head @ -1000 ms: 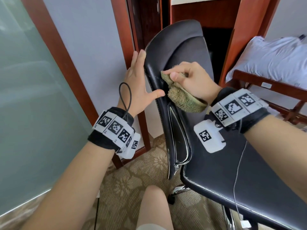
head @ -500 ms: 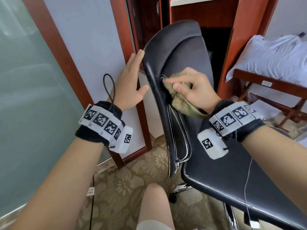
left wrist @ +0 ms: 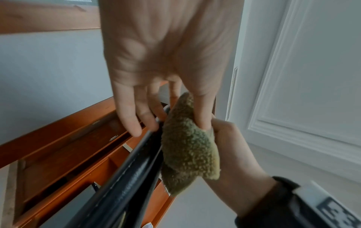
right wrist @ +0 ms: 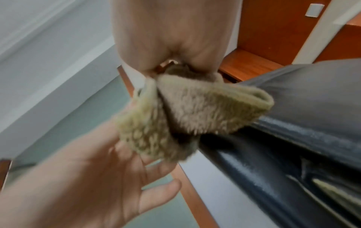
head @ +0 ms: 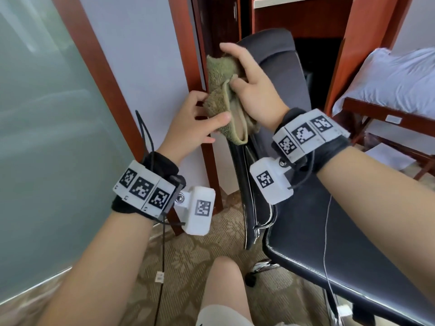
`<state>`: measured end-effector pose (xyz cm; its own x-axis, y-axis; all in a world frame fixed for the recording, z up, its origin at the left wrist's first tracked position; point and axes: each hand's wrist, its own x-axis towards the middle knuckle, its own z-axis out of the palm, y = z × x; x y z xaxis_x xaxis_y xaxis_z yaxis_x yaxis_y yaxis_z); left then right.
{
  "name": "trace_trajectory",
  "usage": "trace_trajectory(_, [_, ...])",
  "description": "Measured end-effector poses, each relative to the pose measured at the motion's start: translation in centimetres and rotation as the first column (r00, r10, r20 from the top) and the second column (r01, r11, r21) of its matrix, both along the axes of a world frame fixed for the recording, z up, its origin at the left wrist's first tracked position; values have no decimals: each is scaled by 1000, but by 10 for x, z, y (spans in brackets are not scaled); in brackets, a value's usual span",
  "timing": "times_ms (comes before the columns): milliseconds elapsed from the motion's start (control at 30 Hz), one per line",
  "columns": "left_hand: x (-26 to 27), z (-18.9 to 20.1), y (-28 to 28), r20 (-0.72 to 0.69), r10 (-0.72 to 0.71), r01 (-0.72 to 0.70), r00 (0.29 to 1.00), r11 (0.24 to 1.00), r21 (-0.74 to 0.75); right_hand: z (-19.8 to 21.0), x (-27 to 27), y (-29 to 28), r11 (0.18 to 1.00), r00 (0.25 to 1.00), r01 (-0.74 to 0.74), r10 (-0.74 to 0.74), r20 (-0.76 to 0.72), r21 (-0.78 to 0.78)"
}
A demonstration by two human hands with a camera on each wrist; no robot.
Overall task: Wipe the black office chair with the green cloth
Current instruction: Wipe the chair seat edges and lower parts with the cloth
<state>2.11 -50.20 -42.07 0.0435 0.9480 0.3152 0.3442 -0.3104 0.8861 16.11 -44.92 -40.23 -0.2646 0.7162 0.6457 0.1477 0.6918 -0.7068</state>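
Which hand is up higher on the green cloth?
The right hand. It grips the top of the green cloth against the edge of the black office chair, while the left hand pinches the cloth's lower part.

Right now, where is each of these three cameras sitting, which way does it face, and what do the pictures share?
Head: worn on the head, looking forward and down at the black office chair; shows both forearms, the left hand, the right hand and a knee.
Left wrist: on the left wrist, looking along the palm at the green cloth against the chair's edge; the right hand enters behind the cloth.
Right wrist: on the right wrist, looking along the hand at the cloth; the left hand shows below.
Shared: all three show the cloth on the chair's edge.
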Motion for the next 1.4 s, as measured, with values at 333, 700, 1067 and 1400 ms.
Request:
trace_trajectory(333, [1,12,-12,115,163,-189,980,942,278,3,24,-19,835,921,-388,332,-206,-390])
trace_trajectory(700, [13,20,-2,65,273,-276,960,960,41,0,18,-28,992,962,-81,103,252,-94])
trace_trajectory(1067, [-4,0,1,64,155,-157,986,987,17,2,28,-5,997,978,-79,78,191,0])
trace_trajectory(1400, [27,-36,1,-198,545,-337,815,723,604,0,30,5,999,936,-51,45,349,10])
